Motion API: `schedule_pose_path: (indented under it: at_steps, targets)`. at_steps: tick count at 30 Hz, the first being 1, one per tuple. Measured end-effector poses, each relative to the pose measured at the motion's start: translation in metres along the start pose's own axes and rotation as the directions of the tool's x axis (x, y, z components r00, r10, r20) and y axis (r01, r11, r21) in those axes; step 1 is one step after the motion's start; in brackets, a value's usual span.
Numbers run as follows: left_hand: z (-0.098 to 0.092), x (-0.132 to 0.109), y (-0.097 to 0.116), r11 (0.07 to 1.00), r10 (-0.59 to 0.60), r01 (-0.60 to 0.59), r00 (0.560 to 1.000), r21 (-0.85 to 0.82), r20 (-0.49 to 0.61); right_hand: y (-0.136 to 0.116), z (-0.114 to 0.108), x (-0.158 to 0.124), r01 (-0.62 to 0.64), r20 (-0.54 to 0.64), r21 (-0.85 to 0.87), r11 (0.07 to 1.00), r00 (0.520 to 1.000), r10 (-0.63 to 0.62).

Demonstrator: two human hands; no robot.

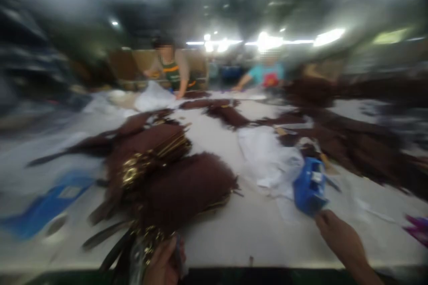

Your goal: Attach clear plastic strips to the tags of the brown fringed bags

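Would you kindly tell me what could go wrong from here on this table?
The right hand is close to the blue object and might knock it. Gold-coloured fittings beside the left hand could snag or scratch the brown pieces. Dark straps near the front edge of the table might slip over it.

The stacked pieces (187, 187) are brown, the fittings (129, 173) golden

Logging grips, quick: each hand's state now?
Left hand: closed around a greyish thing, too blurred to name.
Right hand: fingers curled by the blue object; grip cannot be told.
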State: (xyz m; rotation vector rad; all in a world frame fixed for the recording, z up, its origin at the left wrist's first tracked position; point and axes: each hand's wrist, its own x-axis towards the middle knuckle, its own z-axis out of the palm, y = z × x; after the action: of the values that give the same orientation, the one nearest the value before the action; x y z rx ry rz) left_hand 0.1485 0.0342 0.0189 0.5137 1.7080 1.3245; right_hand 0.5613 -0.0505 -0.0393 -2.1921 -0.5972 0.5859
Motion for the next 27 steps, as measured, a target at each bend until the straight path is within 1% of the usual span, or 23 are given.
schedule_pose_path:
  at_steps: [1,2,3,4,5,7,8,9,10,12,14,16,18,23,27]
  targets:
    - [-0.007,0.009,-0.004,0.991,-0.083,0.1,0.983,-0.092,0.166,-0.002,0.012,-0.002,0.051,0.044,-0.095,0.994,0.998,-0.047]
    - [-0.014,0.017,-0.008,0.969,-0.121,0.177,0.95,-0.175,0.289,-0.006,0.027,-0.007,0.109,0.111,-0.122,0.987,0.989,-0.096]
    - [-0.02,0.023,-0.012,0.944,-0.136,0.231,0.924,-0.237,0.357,-0.013,0.045,-0.017,0.183,0.2,-0.091,0.979,0.966,-0.162]
    - [-0.024,0.028,-0.015,0.921,-0.142,0.27,0.904,-0.28,0.404,-0.024,0.063,-0.032,0.25,0.304,-0.015,0.968,0.924,-0.233]
    - [-0.027,0.031,-0.018,0.909,-0.141,0.283,0.901,-0.307,0.411,-0.037,0.082,-0.051,0.296,0.415,0.099,0.95,0.855,-0.31]
    - [-0.028,0.034,-0.022,0.903,-0.148,0.288,0.906,-0.319,0.398,-0.073,0.118,-0.097,0.301,0.603,0.295,0.907,0.677,-0.421]
    - [-0.028,0.033,-0.023,0.903,-0.156,0.294,0.904,-0.314,0.398,-0.092,0.134,-0.12,0.291,0.661,0.362,0.885,0.59,-0.464]
    - [-0.027,0.033,-0.023,0.902,-0.164,0.3,0.903,-0.31,0.398,-0.112,0.149,-0.14,0.281,0.699,0.413,0.866,0.512,-0.499]
    - [-0.026,0.032,-0.023,0.902,-0.168,0.303,0.902,-0.307,0.397,-0.13,0.162,-0.156,0.274,0.718,0.454,0.848,0.452,-0.53]
    - [-0.026,0.03,-0.02,0.902,-0.163,0.301,0.902,-0.311,0.401,-0.157,0.182,-0.178,0.284,0.728,0.517,0.808,0.351,-0.589]
    - [-0.028,0.029,-0.015,0.901,-0.126,0.278,0.903,-0.334,0.41,-0.171,0.195,-0.188,0.299,0.724,0.562,0.771,0.272,-0.634]
    - [-0.03,0.028,-0.012,0.899,-0.098,0.262,0.9,-0.35,0.424,-0.176,0.205,-0.188,0.317,0.722,0.584,0.747,0.219,-0.657]
    - [-0.032,0.03,-0.009,0.905,-0.079,0.249,0.896,-0.345,0.438,-0.176,0.212,-0.185,0.353,0.726,0.58,0.735,0.186,-0.662]
    - [-0.034,0.037,-0.01,0.935,-0.047,0.202,0.887,-0.293,0.46,-0.176,0.219,-0.18,0.468,0.733,0.542,0.699,0.144,-0.665]
    - [-0.033,0.041,-0.013,0.956,-0.038,0.162,0.895,-0.244,0.444,-0.178,0.221,-0.183,0.528,0.731,0.513,0.677,0.144,-0.667]
